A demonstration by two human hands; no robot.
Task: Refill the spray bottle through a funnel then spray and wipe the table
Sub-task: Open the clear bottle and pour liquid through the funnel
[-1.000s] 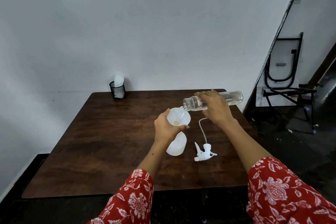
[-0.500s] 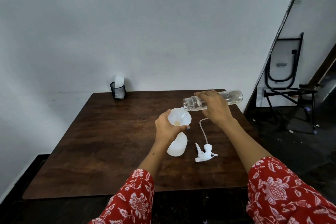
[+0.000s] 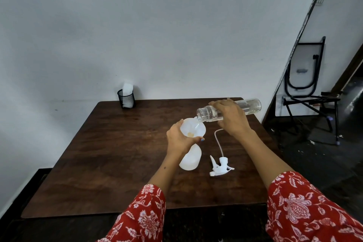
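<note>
Left hand (image 3: pixel 179 139) grips funnel (image 3: pixel 193 129) rim, seated in white spray bottle (image 3: pixel 190 158) just below it. Right hand (image 3: pixel 231 117) wraps clear refill bottle (image 3: pixel 228 110) mid-body, mouth tipped over funnel. Spray bottle looks thin, light, tippy: hold it at the neck. Refill bottle smooth, likely slippery wet. Trigger head (image 3: pixel 220 167) lies below right hand

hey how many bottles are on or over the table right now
2. A clear bottle is tipped sideways in the right hand, mouth over the funnel. A white spray bottle stands under that funnel, partly hidden by the left hand.
</note>
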